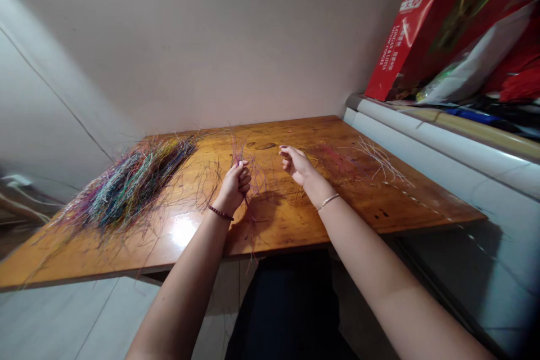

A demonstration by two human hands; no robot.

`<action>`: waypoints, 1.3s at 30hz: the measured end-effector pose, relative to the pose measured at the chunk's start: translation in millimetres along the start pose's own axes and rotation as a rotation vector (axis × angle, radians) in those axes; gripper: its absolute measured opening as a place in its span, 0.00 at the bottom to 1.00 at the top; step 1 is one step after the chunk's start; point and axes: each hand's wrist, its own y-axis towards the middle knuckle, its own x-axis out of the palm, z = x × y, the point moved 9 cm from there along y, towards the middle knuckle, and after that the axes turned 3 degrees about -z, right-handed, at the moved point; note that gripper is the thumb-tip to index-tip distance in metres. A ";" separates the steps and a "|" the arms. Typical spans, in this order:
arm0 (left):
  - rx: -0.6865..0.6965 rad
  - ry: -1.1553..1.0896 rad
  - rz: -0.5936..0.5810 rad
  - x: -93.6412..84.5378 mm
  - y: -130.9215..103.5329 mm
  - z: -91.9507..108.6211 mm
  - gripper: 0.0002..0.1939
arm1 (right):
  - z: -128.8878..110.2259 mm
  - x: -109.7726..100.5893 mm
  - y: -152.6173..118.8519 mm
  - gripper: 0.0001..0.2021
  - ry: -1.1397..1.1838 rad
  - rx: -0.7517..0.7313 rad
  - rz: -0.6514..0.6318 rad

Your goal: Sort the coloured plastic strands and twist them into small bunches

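My left hand is closed around a small bunch of thin coloured strands, mostly red and purple. Their ends fan out above the fist and hang below it toward the table's front edge. To its right, my right hand is raised over the table with its fingers curled in and the index finger near the thumb; anything pinched there is too fine to make out. A large heap of multicoloured strands lies at the left. Near my right hand is a flat pile of red strands.
White strands lie at the right of the glossy wooden table. A thin twisted cord runs over the right edge. On the white ledge stands a red box beside plastic bags. A wall rises behind the table.
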 end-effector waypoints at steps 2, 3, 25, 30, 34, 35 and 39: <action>-0.010 -0.012 -0.011 1.3 -0.4 -0.7 0.05 | -0.3 1.5 -0.6 0.04 -0.088 -0.025 0.001; -0.013 -0.022 -0.018 1.7 -0.5 -0.5 0.05 | -0.3 2.5 -0.9 0.04 -0.116 -0.034 -0.004; -0.094 -0.212 -0.105 -1.0 -1.0 0.1 0.04 | 26.4 20.2 42.4 0.11 -0.831 -0.127 0.028; -0.086 -0.050 -0.108 4.7 -3.8 -2.8 0.12 | 9.5 37.6 7.4 0.11 -0.590 -0.225 -0.204; -0.063 0.108 -0.089 9.3 -6.4 -3.5 0.16 | -4.0 48.2 -10.1 0.11 -0.568 -0.311 -0.287; -0.058 0.151 -0.083 10.3 -6.9 -4.0 0.18 | -6.8 49.4 -11.9 0.11 -0.559 -0.333 -0.287; -0.053 0.301 -0.050 10.7 -7.7 -7.9 0.21 | -9.2 52.5 -15.0 0.11 -0.522 -0.380 -0.294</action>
